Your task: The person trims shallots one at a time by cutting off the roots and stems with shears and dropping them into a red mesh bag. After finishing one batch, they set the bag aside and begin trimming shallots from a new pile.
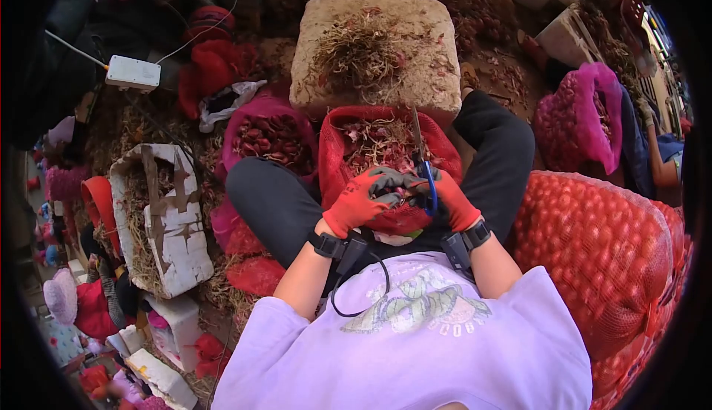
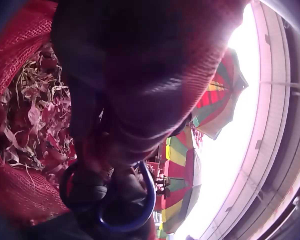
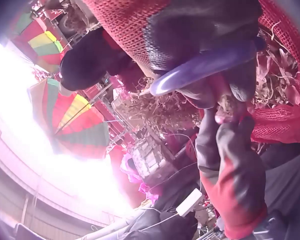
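Note:
Both hands wear red gloves with dark grey fingers and meet over a red mesh bag (image 1: 330, 139) between the legs. Dry reddish skins and straw-like stems (image 2: 35, 120) fill the bag. My right hand (image 1: 448, 196) holds scissors (image 1: 429, 186) with blue handle loops, their blades pointing forward over the bag. In the right wrist view, a small shallot (image 3: 224, 111) with a rooty, pale end shows between the fingertips of the two hands. My left hand (image 1: 361, 201) pinches it, thumb and fingers brought together. The glove fingers hide most of the shallot.
A pale foam block (image 1: 311, 83) heaped with dried stems (image 1: 363, 46) stands ahead. Large mesh sacks of red shallots (image 1: 593, 254) bulge close on the right. To the left are a pink bag (image 1: 274, 139) of shallots and a broken white foam box (image 1: 185, 254).

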Tool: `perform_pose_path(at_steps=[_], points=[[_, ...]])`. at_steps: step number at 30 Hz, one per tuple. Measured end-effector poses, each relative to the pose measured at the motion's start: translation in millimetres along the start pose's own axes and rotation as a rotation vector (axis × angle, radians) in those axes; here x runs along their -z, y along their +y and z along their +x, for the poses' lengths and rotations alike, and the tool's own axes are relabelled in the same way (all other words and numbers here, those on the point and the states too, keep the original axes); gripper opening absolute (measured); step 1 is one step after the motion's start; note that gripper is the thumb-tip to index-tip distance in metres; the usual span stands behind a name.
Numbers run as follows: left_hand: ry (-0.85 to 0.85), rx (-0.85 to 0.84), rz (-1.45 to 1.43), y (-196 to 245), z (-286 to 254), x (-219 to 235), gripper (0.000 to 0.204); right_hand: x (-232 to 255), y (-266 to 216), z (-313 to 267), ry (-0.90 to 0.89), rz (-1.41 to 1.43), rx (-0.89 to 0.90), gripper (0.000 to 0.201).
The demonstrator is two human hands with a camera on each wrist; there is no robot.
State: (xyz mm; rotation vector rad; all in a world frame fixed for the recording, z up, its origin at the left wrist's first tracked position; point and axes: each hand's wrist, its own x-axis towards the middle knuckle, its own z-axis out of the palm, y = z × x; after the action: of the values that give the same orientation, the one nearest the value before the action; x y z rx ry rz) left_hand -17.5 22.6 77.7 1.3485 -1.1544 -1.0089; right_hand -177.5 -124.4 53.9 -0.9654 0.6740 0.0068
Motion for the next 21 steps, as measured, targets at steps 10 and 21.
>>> perform_pose_path(at_steps=[10, 21], points=[[0.028, -0.024, 0.532, -4.8, -0.4, 6.2, 0.021, -26.9, -16.4, -14.0, 0.061, -0.182, 0.247, 0.024], [0.355, -0.077, 0.163, -13.4, 3.8, -19.2, 0.023, -23.8, -17.7, -11.3, 0.174, -0.117, 0.373, 0.022]])
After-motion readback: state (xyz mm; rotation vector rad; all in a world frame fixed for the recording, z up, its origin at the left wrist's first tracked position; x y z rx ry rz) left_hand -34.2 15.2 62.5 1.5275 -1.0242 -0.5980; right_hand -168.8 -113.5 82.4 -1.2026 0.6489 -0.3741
